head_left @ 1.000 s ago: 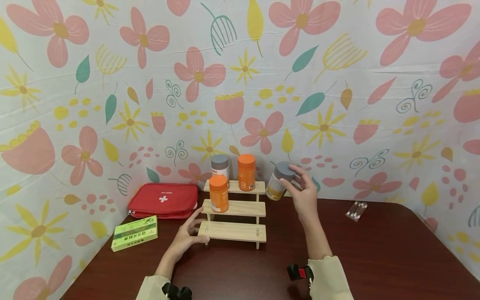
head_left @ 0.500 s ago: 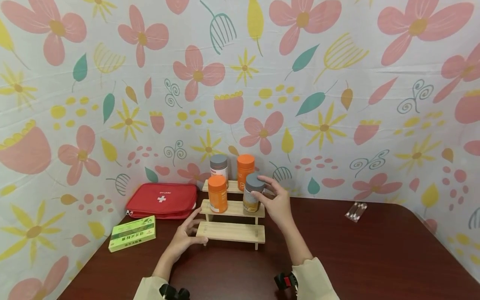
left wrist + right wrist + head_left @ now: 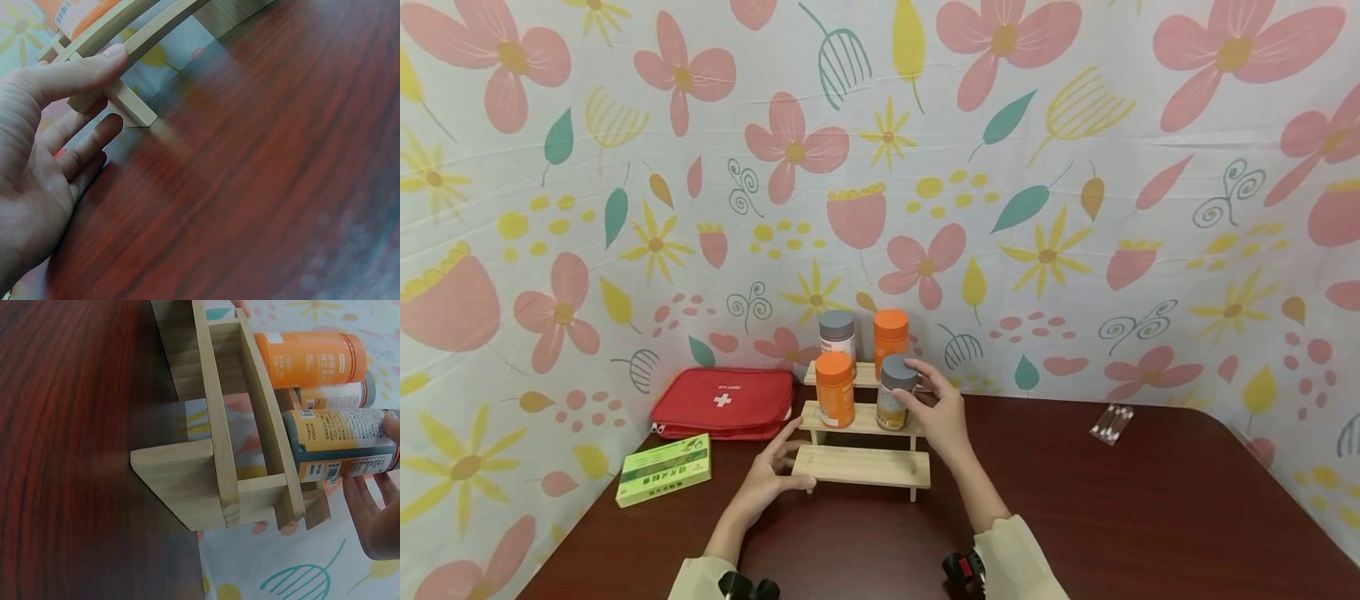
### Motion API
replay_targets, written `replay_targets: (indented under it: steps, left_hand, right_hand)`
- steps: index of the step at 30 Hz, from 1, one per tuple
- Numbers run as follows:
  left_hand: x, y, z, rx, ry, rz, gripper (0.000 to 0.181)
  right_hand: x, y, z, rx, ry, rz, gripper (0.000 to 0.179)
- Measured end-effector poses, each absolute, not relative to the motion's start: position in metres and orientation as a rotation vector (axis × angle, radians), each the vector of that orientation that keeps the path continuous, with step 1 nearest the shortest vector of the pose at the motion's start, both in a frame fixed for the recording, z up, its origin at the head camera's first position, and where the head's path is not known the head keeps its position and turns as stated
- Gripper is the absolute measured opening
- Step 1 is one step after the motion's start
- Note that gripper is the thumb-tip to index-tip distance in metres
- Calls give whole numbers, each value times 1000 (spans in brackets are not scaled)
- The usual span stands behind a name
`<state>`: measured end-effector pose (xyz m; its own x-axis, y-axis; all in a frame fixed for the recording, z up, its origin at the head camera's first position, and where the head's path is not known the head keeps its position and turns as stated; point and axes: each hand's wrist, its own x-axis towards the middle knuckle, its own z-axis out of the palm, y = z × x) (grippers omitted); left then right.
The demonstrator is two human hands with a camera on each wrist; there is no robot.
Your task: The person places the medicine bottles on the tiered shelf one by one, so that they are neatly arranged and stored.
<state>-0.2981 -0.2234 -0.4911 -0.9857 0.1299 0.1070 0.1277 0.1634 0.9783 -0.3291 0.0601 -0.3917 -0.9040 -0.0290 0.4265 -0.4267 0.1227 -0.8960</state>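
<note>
A wooden three-step display stand (image 3: pixel 861 465) stands on the table, and my left hand (image 3: pixel 765 477) grips its left end. In the left wrist view the thumb lies on the end of a step, the fingers behind it. My right hand (image 3: pixel 942 417) pinches the grey cap of a supplement bottle (image 3: pixel 893 408) with a yellow and grey label. This bottle stands upright at the right of the middle step. Left of it on the same step is an orange bottle (image 3: pixel 836 400). Another grey-capped bottle (image 3: pixel 838 329) and an orange bottle (image 3: pixel 891 333) stand on the top step.
A red first-aid pouch (image 3: pixel 722 403) lies left of the stand, with a green and yellow box (image 3: pixel 664 471) in front of it. A small clear packet of cotton swabs (image 3: pixel 1111 423) lies at the right. A flower-patterned cloth (image 3: pixel 1075 250) hangs behind the table.
My right hand has brought the grey-capped bottle left and down from beside the stand onto the middle step, and it went from tilted to upright. The left hand keeps its place on the stand.
</note>
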Motion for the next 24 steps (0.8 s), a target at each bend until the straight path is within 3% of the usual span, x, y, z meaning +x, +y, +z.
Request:
replay_targets:
  steps: [12, 24]
  left_hand:
    - [-301, -219, -490, 260, 2393, 2009, 94]
    - [-303, -216, -489, 262, 2382, 2006, 94]
  right_hand:
    - [-335, 69, -399, 533, -2153, 1811, 63]
    - [-335, 74, -400, 497, -2163, 1796, 67]
